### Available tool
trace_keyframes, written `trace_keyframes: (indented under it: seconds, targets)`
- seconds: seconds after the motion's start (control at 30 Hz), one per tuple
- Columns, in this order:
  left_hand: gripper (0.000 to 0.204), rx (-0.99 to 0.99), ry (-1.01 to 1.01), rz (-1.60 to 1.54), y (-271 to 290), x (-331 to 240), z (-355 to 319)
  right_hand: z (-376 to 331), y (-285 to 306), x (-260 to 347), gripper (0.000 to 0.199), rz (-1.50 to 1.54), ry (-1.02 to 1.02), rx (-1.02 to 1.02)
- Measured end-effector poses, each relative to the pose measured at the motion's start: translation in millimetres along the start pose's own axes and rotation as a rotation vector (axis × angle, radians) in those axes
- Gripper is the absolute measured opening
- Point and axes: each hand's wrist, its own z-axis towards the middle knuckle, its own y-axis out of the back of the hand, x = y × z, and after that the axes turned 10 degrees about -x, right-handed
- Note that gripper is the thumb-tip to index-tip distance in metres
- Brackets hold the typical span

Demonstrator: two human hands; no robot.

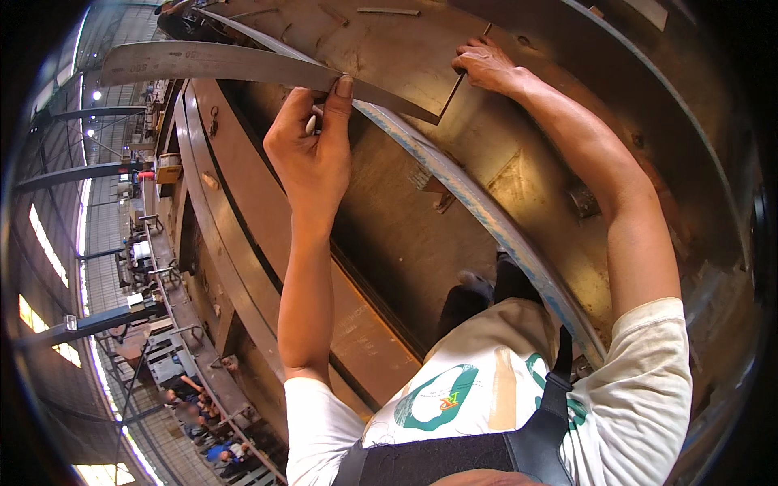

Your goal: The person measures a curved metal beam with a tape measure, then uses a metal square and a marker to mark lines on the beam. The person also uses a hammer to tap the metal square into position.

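Note:
A steel square (211, 61) with a long marked blade lies across the top edge of a long steel beam. My left hand (312, 154) is closed on the blade, thumb on top. A small pale stick (311, 125), perhaps chalk, pokes out between its curled fingers. The square's thin short arm runs down the beam's inner side to the right. On that short arm my right hand (486, 66) is closed, its fingertips around the thin edge. Under the square runs the narrow bluish-grey flange edge (470, 198), its paint worn.
More long brown steel beams (356, 316) lie to the left. Another flange (648, 73) curves along the right. Small metal scraps (389, 11) rest on the brown plate at the top. Far left, people (215, 441) sit by a walkway in the hall.

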Motion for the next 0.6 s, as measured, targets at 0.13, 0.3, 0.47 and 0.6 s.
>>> trace_keyframes:
  seconds: [0.13, 0.3, 0.47, 0.6]
  targets:
    - [0.019, 0.05, 0.015, 0.086, -10, 23, 7, 0, -32, 0, 0.032, 0.043, -0.011, -0.018]
    - [0.018, 0.097, 0.006, 0.05, -16, 56, 9, -7, -58, 4, 0.026, 0.027, -0.025, 0.052]
    - [0.021, 0.107, 0.038, 0.032, -23, 65, 15, -14, -62, 7, 0.025, 0.021, -0.029, 0.048]
    - [0.024, 0.13, 0.084, 0.102, -16, 70, 17, -16, -72, 10, 0.027, -0.017, -0.029, -0.029]
